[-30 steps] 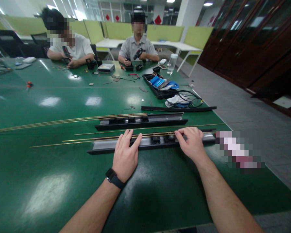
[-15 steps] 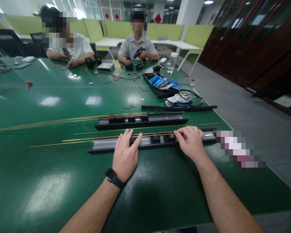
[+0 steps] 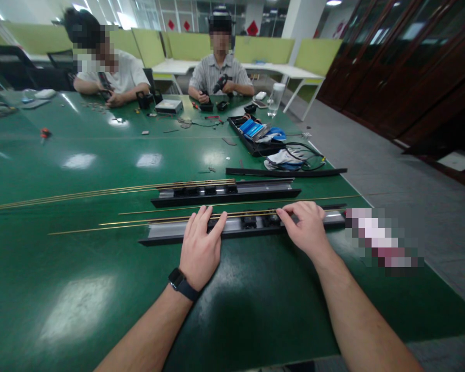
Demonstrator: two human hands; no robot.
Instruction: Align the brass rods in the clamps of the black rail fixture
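Note:
My left hand (image 3: 202, 250) lies with fingers spread across a long metal channel (image 3: 166, 232) with dark edges, over thin brass rods (image 3: 116, 223). A black watch is on that wrist. At the channel's right part, my right hand (image 3: 304, 227) pinches a brass rod between thumb and forefinger; its far end is hidden by the hand. Small black blocks (image 3: 249, 221) sit inside the channel, between my hands, under the rods. The rods stick out past the channel's left end. Another brass rod (image 3: 158, 211) runs just behind this channel.
A second channel (image 3: 256, 195) lies behind, with several long rods (image 3: 81, 194) reaching left. Further back are a black strip (image 3: 287, 172), gloves (image 3: 284, 159) and a black tray (image 3: 256, 150). Two people sit across the green table (image 3: 139, 310), one holding a power drill (image 3: 220, 83).
The left tip of the nearest rod has shifted very slightly right. My right hand has edged slightly left; my left hand stays in place.

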